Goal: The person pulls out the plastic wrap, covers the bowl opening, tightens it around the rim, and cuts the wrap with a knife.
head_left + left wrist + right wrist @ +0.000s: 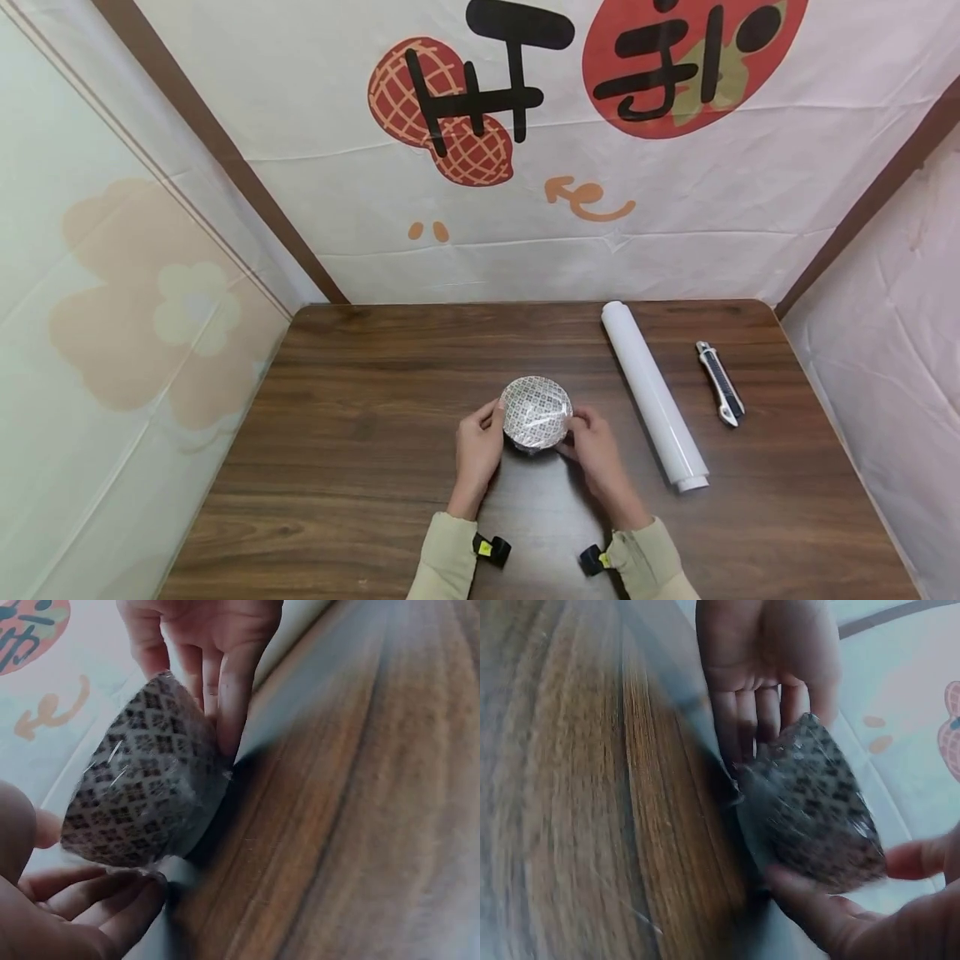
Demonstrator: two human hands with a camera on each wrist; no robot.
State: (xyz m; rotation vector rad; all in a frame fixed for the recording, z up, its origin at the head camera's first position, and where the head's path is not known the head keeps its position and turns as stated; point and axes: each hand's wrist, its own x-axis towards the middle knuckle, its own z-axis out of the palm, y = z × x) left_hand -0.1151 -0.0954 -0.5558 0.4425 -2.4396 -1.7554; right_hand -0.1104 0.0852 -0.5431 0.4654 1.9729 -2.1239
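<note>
A small patterned bowl (535, 414) covered with shiny clear film sits between the two hands near the middle of the table. Both wrist views show its diamond-patterned side, with film crumpled around the lower part. On the left, the left hand (478, 446) holds the bowl by its rim and side, thumb near the top edge, fingers lower down. Opposite it, the right hand (596, 454) grips the other side in the same way. The bowl's underside is hidden, so whether it touches the table is hard to tell.
A long white roll of plastic film (652, 392) lies slantwise to the right of the hands. Beyond it rests a white and black utility knife (722, 385). The brown wooden table (337, 467) is bordered by printed cloth walls (525, 267) at the back and sides.
</note>
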